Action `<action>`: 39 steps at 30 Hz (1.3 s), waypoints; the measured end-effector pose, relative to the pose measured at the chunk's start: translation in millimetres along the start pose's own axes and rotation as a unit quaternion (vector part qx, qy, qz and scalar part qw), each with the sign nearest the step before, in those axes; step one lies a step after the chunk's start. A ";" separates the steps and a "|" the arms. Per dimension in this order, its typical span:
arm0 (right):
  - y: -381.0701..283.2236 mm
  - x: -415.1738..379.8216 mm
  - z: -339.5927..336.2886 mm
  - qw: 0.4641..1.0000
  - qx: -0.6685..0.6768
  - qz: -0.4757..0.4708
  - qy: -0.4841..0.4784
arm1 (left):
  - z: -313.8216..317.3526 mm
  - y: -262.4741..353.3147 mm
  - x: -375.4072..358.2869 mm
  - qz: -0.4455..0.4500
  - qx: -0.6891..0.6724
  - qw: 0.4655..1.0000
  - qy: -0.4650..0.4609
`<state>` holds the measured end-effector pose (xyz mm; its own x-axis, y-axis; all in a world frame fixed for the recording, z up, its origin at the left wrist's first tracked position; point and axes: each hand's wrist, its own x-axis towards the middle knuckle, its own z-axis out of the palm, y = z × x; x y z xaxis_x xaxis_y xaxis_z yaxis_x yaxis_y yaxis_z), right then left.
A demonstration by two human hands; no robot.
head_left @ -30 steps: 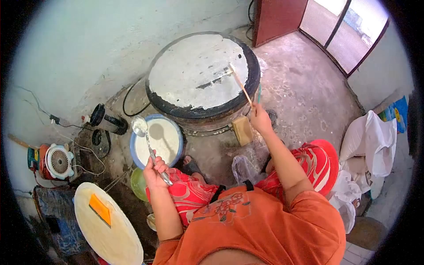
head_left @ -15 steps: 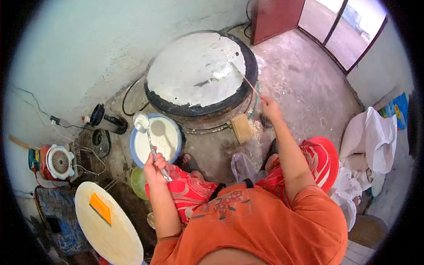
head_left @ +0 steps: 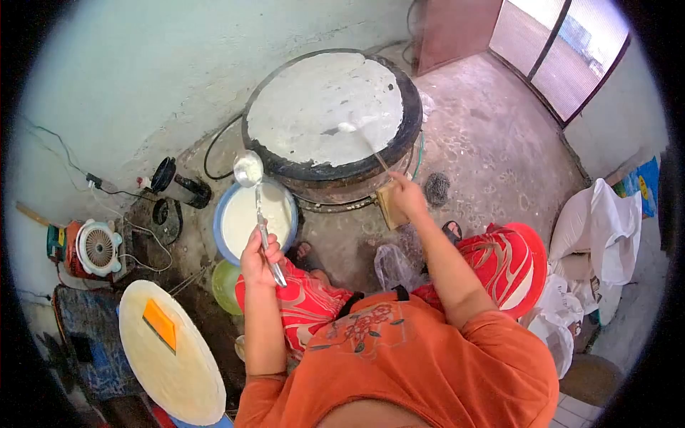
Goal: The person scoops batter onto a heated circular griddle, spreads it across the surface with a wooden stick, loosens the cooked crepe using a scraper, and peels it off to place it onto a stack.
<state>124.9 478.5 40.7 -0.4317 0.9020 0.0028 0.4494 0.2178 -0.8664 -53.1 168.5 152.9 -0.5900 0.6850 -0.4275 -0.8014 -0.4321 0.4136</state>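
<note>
A metal ladle is held by its handle in my left hand, its bowl over the far rim of a blue basin of white batter. My right hand grips a thin stick, whose far end touches the white layer near the front of a large round griddle. The white layer covers most of the griddle and has a small dark gap by the stick's tip.
Left stand a fan, a black pot and a pale round board with an orange scraper. A brown block leans at the griddle. White sacks lie right.
My right hand has moved left and nearer to me, drawing the stick's tip across the griddle. The ladle has shifted slightly right, and the dark gap in the white layer looks smaller.
</note>
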 end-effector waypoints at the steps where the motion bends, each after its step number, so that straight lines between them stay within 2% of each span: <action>1: -21.3 -7.2 8.8 0.998 -0.049 -0.021 -0.033 | 4.9 -3.1 0.5 -0.001 0.027 1.000 0.000; 3: -41.8 -12.9 7.3 0.992 -0.096 -0.044 -0.068 | 11.0 -8.3 1.8 -0.010 0.061 0.998 -0.021; 4: -48.6 -12.2 4.8 0.990 -0.105 -0.057 -0.070 | 14.0 -11.5 1.7 -0.009 0.056 0.998 -0.017; 6: -49.9 -10.8 2.8 0.988 -0.113 -0.073 -0.072 | 24.9 -17.4 -4.6 0.015 0.132 0.991 0.012; 8: -32.4 -11.9 0.0 0.999 0.010 -0.011 -0.042 | 38.7 -22.6 -10.6 0.018 0.156 0.987 0.033; 9: -10.5 -12.1 15.8 1.000 0.007 -0.014 -0.021 | 40.7 -27.5 -9.2 0.025 0.170 0.985 0.032; 10: -19.7 -21.1 17.3 1.000 0.006 -0.014 -0.023 | 43.0 -31.8 -6.8 0.031 0.186 0.982 0.030; 12: -45.2 -36.5 27.9 0.995 -0.054 -0.051 -0.073 | 49.3 -40.3 3.6 0.031 0.205 0.977 0.040; 13: -52.4 -35.8 31.0 0.988 -0.098 -0.112 -0.044 | 52.3 -44.6 9.4 0.032 0.225 0.973 0.049; 14: -55.6 -34.9 29.8 0.988 -0.096 -0.112 -0.044 | 55.3 -47.9 14.8 0.028 0.246 0.968 0.047; 16: -62.2 -32.5 30.0 0.997 -0.004 -0.047 -0.069 | 58.6 -53.2 27.9 0.026 0.294 0.954 0.058; 17: -54.7 -28.8 29.0 0.995 -0.025 -0.076 -0.057 | 60.8 -54.9 34.1 0.023 0.298 0.953 0.046; 18: -54.6 -28.0 26.7 0.995 -0.026 -0.079 -0.059 | 69.5 -58.5 36.7 0.032 0.314 0.946 0.072; 20: -52.5 -30.7 21.1 0.998 0.026 -0.005 -0.064 | 65.0 -63.8 56.3 0.037 0.353 0.934 0.048; 21: -18.7 -20.9 39.2 0.996 0.000 -0.091 -0.014 | 69.4 -67.4 61.8 0.047 0.370 0.927 0.040; 22: -19.4 -25.6 39.4 0.996 0.000 -0.091 -0.015 | 71.7 -71.3 68.6 0.048 0.369 0.927 0.041; 24: -24.7 -36.6 42.4 0.997 -0.047 -0.059 -0.009 | 76.5 -80.0 83.9 0.067 0.424 0.902 0.048; 25: -29.6 -44.7 44.3 0.993 -0.084 -0.082 -0.026 | 83.4 -85.3 87.5 0.086 0.474 0.873 0.081; 26: -27.3 -45.1 55.3 0.993 -0.084 -0.082 -0.027 | 81.4 -88.9 94.2 0.086 0.473 0.873 0.082; 27: -21.6 -43.4 70.5 0.996 -0.010 -0.055 -0.066 | 74.4 -93.6 104.8 0.096 0.520 0.843 0.097; 28: -42.4 -47.4 64.9 0.987 0.092 0.033 -0.125 | 75.2 -95.3 107.1 0.106 0.565 0.810 0.111; 29: -64.6 -51.7 58.6 0.961 0.182 0.131 -0.164 | 74.6 -96.2 106.8 0.103 0.519 0.842 0.106; 30: -71.5 -50.9 50.9 0.961 0.183 0.130 -0.163 | 83.0 -92.0 100.3 0.104 0.519 0.842 0.105; 32: -74.4 -47.2 41.5 0.975 0.169 0.050 -0.134 | 96.5 -73.8 87.1 0.023 0.269 0.958 0.102; 33: -64.3 -41.1 45.1 0.986 0.140 -0.055 -0.069 | 81.2 -58.9 98.3 -0.062 0.101 0.991 0.064; 34: -109.1 -54.5 8.1 0.989 0.105 -0.086 -0.050 | 79.1 -41.4 91.6 -0.166 -0.024 0.985 -0.032; 36: -96.8 -39.2 10.5 0.941 0.323 -0.023 -0.099 | 81.5 -25.5 76.1 -0.280 -0.260 0.914 -0.133; 38: -85.8 -22.4 8.2 0.937 0.329 0.060 -0.098 | 89.1 -16.3 59.0 -0.276 -0.329 0.883 -0.189; 39: -71.7 -13.7 4.8 0.952 0.284 0.051 -0.105 | 93.3 -10.4 51.5 -0.271 -0.340 0.876 -0.208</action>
<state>94.8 448.7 100.4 -0.5815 0.8006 -0.1446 0.0275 -0.1583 -0.9870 -66.0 263.0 201.5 -0.1311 0.9911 -0.0235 -0.9095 -0.1297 -0.3950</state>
